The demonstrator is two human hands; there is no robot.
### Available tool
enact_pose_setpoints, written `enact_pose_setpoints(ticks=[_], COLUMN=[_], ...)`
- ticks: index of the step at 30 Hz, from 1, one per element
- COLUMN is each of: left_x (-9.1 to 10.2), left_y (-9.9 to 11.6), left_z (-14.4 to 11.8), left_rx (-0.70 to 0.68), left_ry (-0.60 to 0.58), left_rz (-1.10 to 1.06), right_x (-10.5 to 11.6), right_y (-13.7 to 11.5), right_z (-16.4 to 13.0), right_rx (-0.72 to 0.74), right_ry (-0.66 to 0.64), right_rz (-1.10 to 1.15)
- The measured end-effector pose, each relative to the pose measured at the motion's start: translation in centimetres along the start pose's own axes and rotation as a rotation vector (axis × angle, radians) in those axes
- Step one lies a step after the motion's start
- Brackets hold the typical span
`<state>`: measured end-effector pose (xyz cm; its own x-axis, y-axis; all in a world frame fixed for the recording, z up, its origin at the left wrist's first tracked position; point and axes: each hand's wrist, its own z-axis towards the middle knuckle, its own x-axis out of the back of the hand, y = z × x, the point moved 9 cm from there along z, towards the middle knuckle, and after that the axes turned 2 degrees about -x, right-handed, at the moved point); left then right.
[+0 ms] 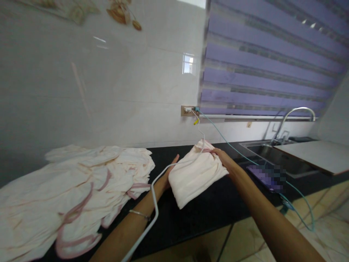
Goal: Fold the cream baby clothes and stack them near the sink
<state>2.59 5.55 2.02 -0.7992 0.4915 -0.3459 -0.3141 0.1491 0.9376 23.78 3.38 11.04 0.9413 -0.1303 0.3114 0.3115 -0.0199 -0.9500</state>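
A folded cream cloth with pink trim (199, 173) is held tilted just over the black counter, between my two hands. My left hand (167, 176) is at its left edge, with the thumb pointing up and the other fingers mostly hidden by the fabric. At the upper right edge, my right hand (222, 157) grips the cloth near the pink band. A white cable (155, 198) crosses in front of the cloth and my left forearm. To the left lies a loose pile of similar cream cloths with pink edging (109, 174).
The black countertop (174, 229) runs along a tiled wall. A wall socket (188, 110) has plugs in it. A teal cable (229, 142) leads towards a purple phone-like device (263, 179). On the right are a sink (256, 149), a faucet (283, 122) and a white board (321, 154).
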Motion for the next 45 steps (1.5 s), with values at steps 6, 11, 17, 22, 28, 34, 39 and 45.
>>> enact_pose_setpoints(ticks=[6, 11, 17, 22, 28, 34, 39, 45], left_x=[-1.0, 0.8, 2.1, -1.5, -7.6, -8.8, -9.4, -4.6], left_y=[-1.2, -0.6, 0.9, 2.8, -1.4, -3.2, -3.4, 0.3], left_z=[-0.2, 1.5, 1.2, -0.9, -2.6, -3.5, -3.5, -1.0], left_rx=[-0.081, -0.276, -0.417, -0.563, -0.473, -0.338, -0.335, -0.507], left_ry=[-0.014, 0.150, 0.317, 0.214, -0.412, -0.562, -0.637, -0.120], left_rz=[0.221, 0.499, 0.659, 1.024, 1.312, 1.501, 1.479, 1.248], right_x=[2.9, 5.1, 6.3, 8.1, 10.8, 9.9, -1.1, -7.0], right_y=[9.9, 12.8, 12.3, 13.8, 12.9, 6.8, 4.0, 7.6], right_z=[-1.3, -1.8, -1.4, -2.6, -4.2, -6.7, -9.2, -9.6], right_rx=[-0.290, -0.315, -0.222, -0.205, -0.047, 0.196, 0.474, 0.417], right_ry=[0.077, 0.148, 0.166, 0.212, 0.068, 0.188, 0.003, 0.049], right_rz=[-0.048, -0.288, -0.526, -0.538, -0.664, -1.086, -0.957, -1.014])
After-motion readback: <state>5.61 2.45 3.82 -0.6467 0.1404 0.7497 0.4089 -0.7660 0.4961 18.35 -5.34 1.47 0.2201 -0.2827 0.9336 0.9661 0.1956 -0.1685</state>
